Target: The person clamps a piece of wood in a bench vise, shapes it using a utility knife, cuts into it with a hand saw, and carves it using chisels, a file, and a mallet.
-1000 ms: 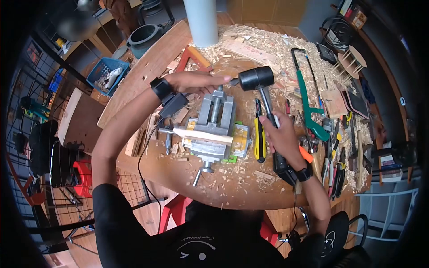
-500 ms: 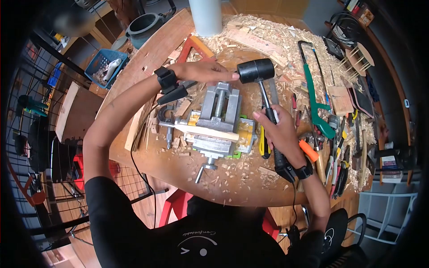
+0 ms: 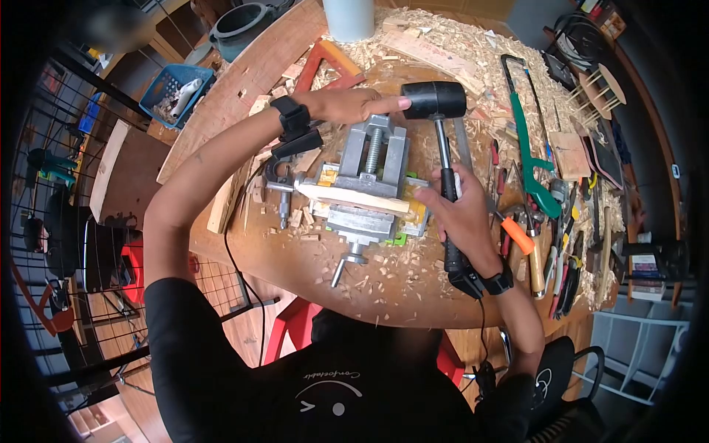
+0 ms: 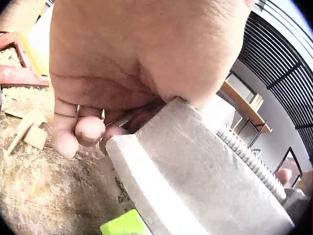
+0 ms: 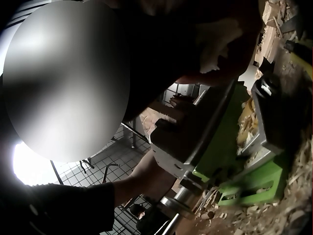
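Observation:
In the head view my right hand (image 3: 465, 210) grips the black handle of a rubber mallet (image 3: 436, 100), whose head points away from me. My left hand (image 3: 343, 105) lies over the far end of a grey metal vise (image 3: 375, 151), one finger stretched out to the mallet head and overlapping its left face. The left wrist view shows the fingers (image 4: 90, 129) of that hand bent down beside the vise body, with a thin metal edge among them; I cannot tell whether they hold it. A pale, tapered wooden piece (image 3: 354, 198) sits crosswise in the vise.
Wood shavings (image 3: 487, 81) cover the back of the table. To the right lie a green-handled saw (image 3: 528, 148), an orange-handled tool (image 3: 518, 235) and several other hand tools. A clamp-like micrometer (image 3: 283, 193) lies left of the vise. A red try square (image 3: 329, 66) lies behind.
My view has shifted, so the table appears higher. The left hand has moved over the vise's end, its flat fingers now bent, and the gap to the mallet head has closed. The right hand keeps its grip.

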### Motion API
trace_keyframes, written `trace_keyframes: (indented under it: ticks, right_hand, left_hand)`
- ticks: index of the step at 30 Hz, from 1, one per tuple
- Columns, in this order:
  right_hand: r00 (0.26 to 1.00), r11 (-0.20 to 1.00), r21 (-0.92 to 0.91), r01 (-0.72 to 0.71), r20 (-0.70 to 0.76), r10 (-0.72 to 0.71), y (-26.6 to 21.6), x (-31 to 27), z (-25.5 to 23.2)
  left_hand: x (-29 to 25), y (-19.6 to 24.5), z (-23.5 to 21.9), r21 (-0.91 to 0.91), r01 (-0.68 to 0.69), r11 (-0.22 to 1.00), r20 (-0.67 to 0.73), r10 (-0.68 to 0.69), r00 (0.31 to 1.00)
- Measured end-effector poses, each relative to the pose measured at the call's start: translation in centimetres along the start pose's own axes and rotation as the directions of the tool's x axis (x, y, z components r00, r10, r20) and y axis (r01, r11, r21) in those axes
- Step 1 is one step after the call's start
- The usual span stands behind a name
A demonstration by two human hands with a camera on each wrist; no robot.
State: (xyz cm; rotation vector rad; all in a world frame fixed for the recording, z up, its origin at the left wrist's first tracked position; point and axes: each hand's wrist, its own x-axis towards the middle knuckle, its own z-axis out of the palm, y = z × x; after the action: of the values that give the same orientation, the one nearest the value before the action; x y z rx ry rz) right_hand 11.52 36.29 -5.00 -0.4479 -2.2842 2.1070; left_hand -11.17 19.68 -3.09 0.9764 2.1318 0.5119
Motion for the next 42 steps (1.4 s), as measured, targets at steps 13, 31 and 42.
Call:
trace_keyframes:
  ticks: [13,31,42]
  right_hand:
    - [0.961,0.951,0.148,0.271,0.012,-0.275,-2.7,-2.2,1.8]
    - [0.94,0.931,0.143,0.335,-0.121,-0.32,-2.3,-3.8,2.6]
    - [0.944,0.944,-0.243,0.225,-0.184,-0.272,-5.2,-9.5,-8.2]
  left_hand:
    - [-0.7,0.4,-2.8,0.405,-0.085,0.91,-0.235,0.194,0.953]
    - [3.1,3.9,-4.2,0.037,-0.358,0.933,0.265,0.336,0.904]
    - [-14.2,12.9,6.3,0.308,-0.41,0.859,-0.414,0.508,0.755]
